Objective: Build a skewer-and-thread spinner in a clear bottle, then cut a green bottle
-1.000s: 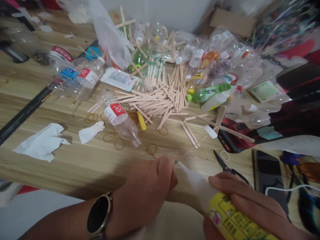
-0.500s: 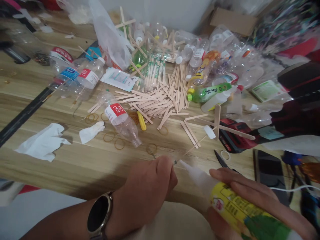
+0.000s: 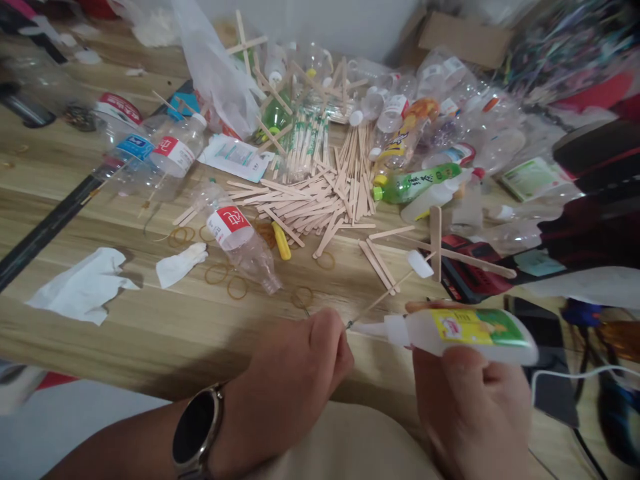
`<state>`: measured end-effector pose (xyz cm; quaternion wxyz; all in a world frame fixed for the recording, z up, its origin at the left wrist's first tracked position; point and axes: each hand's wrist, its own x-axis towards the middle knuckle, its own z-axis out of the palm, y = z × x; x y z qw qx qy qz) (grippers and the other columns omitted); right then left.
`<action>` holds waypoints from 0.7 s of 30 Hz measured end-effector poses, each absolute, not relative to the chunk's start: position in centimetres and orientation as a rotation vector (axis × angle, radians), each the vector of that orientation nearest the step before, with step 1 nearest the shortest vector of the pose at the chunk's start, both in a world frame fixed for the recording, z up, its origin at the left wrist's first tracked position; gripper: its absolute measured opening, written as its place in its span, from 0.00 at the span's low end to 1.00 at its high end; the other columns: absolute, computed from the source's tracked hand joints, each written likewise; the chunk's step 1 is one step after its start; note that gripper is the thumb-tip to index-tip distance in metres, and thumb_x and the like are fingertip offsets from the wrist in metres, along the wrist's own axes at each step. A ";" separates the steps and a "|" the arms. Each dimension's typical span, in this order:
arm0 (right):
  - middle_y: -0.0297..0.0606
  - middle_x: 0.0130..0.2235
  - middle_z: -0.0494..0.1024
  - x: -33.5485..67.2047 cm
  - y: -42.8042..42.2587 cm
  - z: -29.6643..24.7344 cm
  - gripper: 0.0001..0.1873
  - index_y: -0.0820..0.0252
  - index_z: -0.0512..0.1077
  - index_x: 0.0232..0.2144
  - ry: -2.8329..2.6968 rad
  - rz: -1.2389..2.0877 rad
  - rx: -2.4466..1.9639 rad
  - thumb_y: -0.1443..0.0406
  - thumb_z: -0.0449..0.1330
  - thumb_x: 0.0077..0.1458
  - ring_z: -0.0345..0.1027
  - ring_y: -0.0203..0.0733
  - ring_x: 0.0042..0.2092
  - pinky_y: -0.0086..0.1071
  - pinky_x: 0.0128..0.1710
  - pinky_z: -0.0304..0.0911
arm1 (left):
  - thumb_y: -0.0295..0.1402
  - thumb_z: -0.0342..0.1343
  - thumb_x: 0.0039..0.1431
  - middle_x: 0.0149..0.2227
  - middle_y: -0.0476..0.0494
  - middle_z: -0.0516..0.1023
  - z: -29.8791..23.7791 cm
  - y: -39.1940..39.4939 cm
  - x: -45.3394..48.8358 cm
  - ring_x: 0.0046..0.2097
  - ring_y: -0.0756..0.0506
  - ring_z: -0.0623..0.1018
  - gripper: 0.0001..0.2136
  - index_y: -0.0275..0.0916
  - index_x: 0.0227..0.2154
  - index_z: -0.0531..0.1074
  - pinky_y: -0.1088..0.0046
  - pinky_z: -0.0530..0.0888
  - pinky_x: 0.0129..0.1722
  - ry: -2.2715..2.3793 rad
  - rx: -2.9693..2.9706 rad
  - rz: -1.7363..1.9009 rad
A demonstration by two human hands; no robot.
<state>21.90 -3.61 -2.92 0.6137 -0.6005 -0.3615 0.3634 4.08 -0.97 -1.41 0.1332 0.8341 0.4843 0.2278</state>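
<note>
My left hand (image 3: 305, 363), a watch on its wrist, is closed in a fist near the table's front edge. From its thumb side runs a thin wooden skewer (image 3: 383, 297), up to a white bottle cap (image 3: 420, 264) and two crossed craft sticks (image 3: 437, 233). Something small and dark shows where the skewer meets the fist; the grip itself is hidden. My right hand (image 3: 473, 393) is wrapped round a glue bottle (image 3: 470, 331) with a yellow and green label, held nearly level. Its nozzle points left, its tip at the skewer's lower end beside my left fist.
An empty plastic bottle (image 3: 240, 237), a yellow-handled tool (image 3: 281, 241) and rubber bands (image 3: 302, 297) lie ahead. Beyond spreads a pile of craft sticks (image 3: 310, 207), with plastic bottles (image 3: 420, 183) behind. A red-black power tool (image 3: 465, 267) and a dark phone (image 3: 555, 360) lie right.
The glue bottle has turned from pointing up-left to nearly level, and its nozzle tip has come left to the skewer's end. My right hand now shows underneath it. My left hand has barely moved.
</note>
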 end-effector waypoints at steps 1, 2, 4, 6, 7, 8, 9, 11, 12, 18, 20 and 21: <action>0.41 0.41 0.80 21.9 -3.4 -3.0 0.17 0.55 0.76 0.41 -0.785 0.879 -1.388 0.54 0.67 0.51 0.76 0.48 0.38 0.37 0.35 0.72 | 0.23 0.42 0.61 0.19 0.51 0.73 -1.4 -1.0 4.1 0.19 0.48 0.73 0.11 0.39 0.27 0.65 0.72 0.61 0.20 1.408 2.424 0.670; 0.41 0.39 0.80 21.9 -3.3 -3.0 0.16 0.56 0.76 0.39 -0.743 0.909 -1.385 0.54 0.67 0.50 0.76 0.47 0.36 0.38 0.35 0.72 | 0.23 0.42 0.62 0.19 0.51 0.73 -1.4 -1.0 4.1 0.19 0.48 0.73 0.11 0.39 0.26 0.65 0.72 0.61 0.20 1.406 2.429 0.681; 0.41 0.37 0.80 21.7 -3.2 -3.0 0.14 0.56 0.77 0.36 -0.698 0.899 -1.378 0.55 0.68 0.50 0.74 0.46 0.34 0.38 0.36 0.72 | 0.23 0.41 0.62 0.19 0.51 0.72 -1.4 -1.0 4.1 0.19 0.48 0.73 0.12 0.39 0.26 0.65 0.71 0.61 0.20 1.405 2.435 0.688; 0.40 0.40 0.79 21.7 -3.4 -3.1 0.16 0.55 0.77 0.39 -0.711 0.856 -1.345 0.54 0.69 0.50 0.74 0.45 0.38 0.36 0.39 0.71 | 0.23 0.41 0.62 0.19 0.51 0.72 -1.4 -1.0 4.1 0.19 0.48 0.73 0.12 0.39 0.26 0.66 0.71 0.61 0.20 1.406 2.436 0.681; 0.39 0.42 0.79 21.6 -3.6 -3.1 0.18 0.53 0.76 0.41 -0.726 0.840 -1.325 0.54 0.70 0.49 0.74 0.45 0.41 0.35 0.40 0.71 | 0.23 0.42 0.62 0.19 0.51 0.72 -1.4 -1.0 4.2 0.19 0.48 0.73 0.12 0.39 0.26 0.66 0.71 0.61 0.20 1.408 2.436 0.673; 0.39 0.44 0.79 21.7 -3.7 -3.2 0.20 0.53 0.75 0.43 -0.746 0.834 -1.307 0.55 0.70 0.48 0.74 0.45 0.43 0.34 0.40 0.71 | 0.23 0.42 0.61 0.19 0.51 0.73 -1.4 -1.0 4.2 0.19 0.48 0.73 0.12 0.39 0.26 0.66 0.71 0.61 0.19 1.408 2.436 0.664; 0.39 0.45 0.79 21.7 -3.8 -3.3 0.21 0.52 0.75 0.44 -0.767 0.834 -1.300 0.55 0.71 0.48 0.74 0.45 0.44 0.34 0.40 0.71 | 0.23 0.42 0.61 0.19 0.50 0.73 -1.4 -1.0 4.2 0.19 0.48 0.73 0.12 0.39 0.26 0.66 0.71 0.61 0.20 1.406 2.436 0.658; 0.40 0.43 0.80 21.9 -3.8 -3.5 0.18 0.55 0.75 0.42 -0.827 0.809 -1.304 0.57 0.69 0.50 0.75 0.45 0.42 0.34 0.40 0.71 | 0.23 0.42 0.61 0.19 0.51 0.73 -1.4 -1.0 4.2 0.19 0.48 0.73 0.11 0.39 0.26 0.66 0.71 0.61 0.20 1.408 2.434 0.646; 0.41 0.41 0.81 22.0 -3.7 -3.6 0.16 0.56 0.75 0.42 -0.863 0.782 -1.300 0.58 0.68 0.52 0.75 0.45 0.41 0.34 0.40 0.71 | 0.23 0.42 0.62 0.19 0.51 0.73 -1.4 -1.0 4.1 0.19 0.48 0.73 0.11 0.39 0.26 0.65 0.72 0.61 0.20 1.408 2.433 0.642; 0.43 0.41 0.81 22.1 -3.8 -3.3 0.20 0.57 0.73 0.44 -1.109 0.663 -1.236 0.57 0.70 0.50 0.77 0.48 0.42 0.37 0.41 0.72 | 0.23 0.43 0.61 0.19 0.50 0.73 -1.5 -1.1 4.1 0.19 0.48 0.73 0.10 0.39 0.26 0.65 0.72 0.59 0.20 1.404 2.413 0.618; 0.44 0.40 0.81 22.0 -4.0 -2.9 0.22 0.58 0.73 0.42 -1.155 0.569 -1.292 0.54 0.70 0.49 0.77 0.50 0.42 0.40 0.41 0.72 | 0.23 0.44 0.60 0.19 0.50 0.74 -1.5 -1.2 4.1 0.20 0.47 0.73 0.10 0.39 0.27 0.66 0.72 0.59 0.20 1.408 2.401 0.606; 0.43 0.41 0.80 22.0 -4.2 -2.6 0.23 0.58 0.72 0.44 -1.186 0.509 -1.328 0.53 0.69 0.50 0.77 0.51 0.42 0.41 0.42 0.72 | 0.23 0.44 0.60 0.20 0.50 0.74 -1.5 -1.2 4.1 0.20 0.47 0.73 0.09 0.39 0.27 0.66 0.71 0.59 0.20 1.408 2.394 0.592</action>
